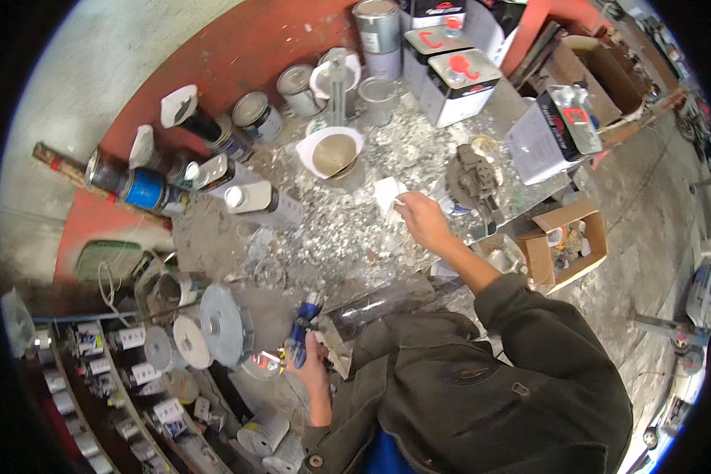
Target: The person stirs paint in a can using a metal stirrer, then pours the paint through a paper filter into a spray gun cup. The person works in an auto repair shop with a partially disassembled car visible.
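My left hand (314, 371) is low in the view, its fingers closed around a blue hand tool (299, 336) that looks like a spray gun. Beside that tool are round grey and pale discs or lids. Over the speckled workbench (332, 237), my right hand (424, 221) pinches a small white piece of paper or cloth (388, 193). A white-rimmed paint strainer cone (332, 154) stands to the left of the white piece. Just right of the right hand sits a can with a dark, crusted lump (475, 182) on top.
Large rectangular solvent cans (464, 91) stand at the back right, with another can (551, 134) near the bench edge. Round paint tins (257, 116) line the back left. An open cardboard box (565, 243) is on the right. Shelves with small packages (126, 379) fill the lower left.
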Motion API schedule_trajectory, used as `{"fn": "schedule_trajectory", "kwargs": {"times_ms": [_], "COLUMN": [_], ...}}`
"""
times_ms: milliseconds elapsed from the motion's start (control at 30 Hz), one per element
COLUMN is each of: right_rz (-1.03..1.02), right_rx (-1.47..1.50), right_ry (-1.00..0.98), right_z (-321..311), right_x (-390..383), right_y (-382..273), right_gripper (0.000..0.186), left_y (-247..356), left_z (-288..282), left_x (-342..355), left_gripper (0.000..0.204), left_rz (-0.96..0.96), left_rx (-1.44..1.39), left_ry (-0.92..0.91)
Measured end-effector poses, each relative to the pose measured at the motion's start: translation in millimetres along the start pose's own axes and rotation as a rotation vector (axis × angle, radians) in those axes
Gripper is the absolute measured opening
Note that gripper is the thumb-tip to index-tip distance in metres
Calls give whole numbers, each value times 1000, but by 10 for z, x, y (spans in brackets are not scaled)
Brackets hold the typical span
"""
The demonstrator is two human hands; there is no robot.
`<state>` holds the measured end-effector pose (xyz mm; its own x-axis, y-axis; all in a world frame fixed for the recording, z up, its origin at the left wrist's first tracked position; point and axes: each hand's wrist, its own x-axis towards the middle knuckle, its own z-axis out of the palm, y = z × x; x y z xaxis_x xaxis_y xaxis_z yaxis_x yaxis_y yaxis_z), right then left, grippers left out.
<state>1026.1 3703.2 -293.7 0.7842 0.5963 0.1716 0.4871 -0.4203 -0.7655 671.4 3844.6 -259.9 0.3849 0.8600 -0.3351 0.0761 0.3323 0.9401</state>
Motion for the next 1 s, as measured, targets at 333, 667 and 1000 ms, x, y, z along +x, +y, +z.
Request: {"fn": "schedule_trajectory", "kwargs": {"times_ms": [333, 667, 1000], "right_rz": [-501, -85, -676], "right_rx": [902, 1222, 957], "right_ry": [-352, -163, -60], "right_z": [-243, 200, -103], "right_x": [-144, 111, -149], "right_y": [-1969, -2234, -2092], "right_gripper": [22, 19, 19], "left_y": [232, 434, 412], "left_z": [315, 540, 474], "left_x": [19, -332, -528], "left_gripper": [18, 21, 23], "left_rz": [-85, -75, -113], "left_rx": [-170, -4, -83], "left_ry": [-126, -114, -207]}}
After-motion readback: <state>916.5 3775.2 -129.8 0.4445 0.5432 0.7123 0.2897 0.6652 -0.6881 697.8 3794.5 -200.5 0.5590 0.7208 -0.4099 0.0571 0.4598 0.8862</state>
